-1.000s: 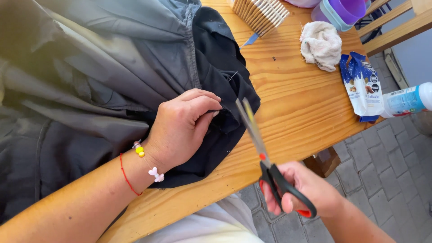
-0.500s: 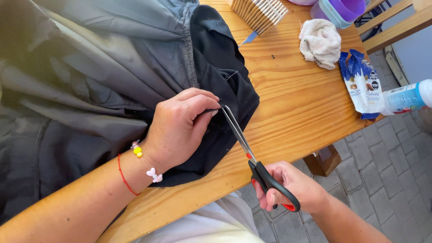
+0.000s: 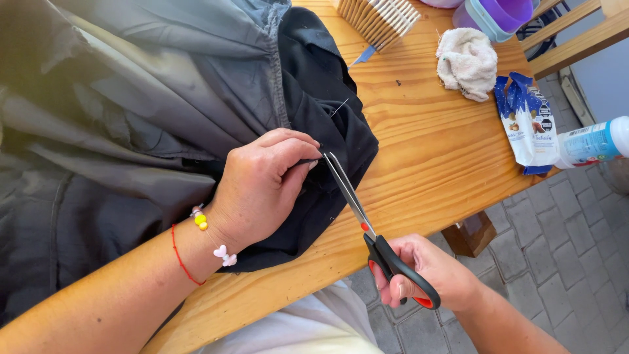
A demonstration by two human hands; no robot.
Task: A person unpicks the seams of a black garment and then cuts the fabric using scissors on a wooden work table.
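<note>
My left hand (image 3: 262, 187) presses down on a dark grey and black garment (image 3: 144, 118) spread over the wooden table (image 3: 445, 144), pinching a bit of black fabric between thumb and fingers. My right hand (image 3: 426, 275) grips the black and red handles of a pair of scissors (image 3: 367, 226). The blades are nearly closed, and their tips touch the black fabric right at my left fingertips. A thin thread sticks up from the black cloth near its top fold.
A crumpled white cloth (image 3: 466, 62), blue and white snack packets (image 3: 527, 118), a white plastic bottle (image 3: 593, 141), a purple lidded tub (image 3: 498, 14) and a stack of wooden pieces (image 3: 380, 19) lie on the table's far side. Paved floor lies below the table edge.
My right hand has brought the scissors left and forward, so the blade tips now reach the fabric at my left fingers. The blades have narrowed. The left hand has barely moved.
</note>
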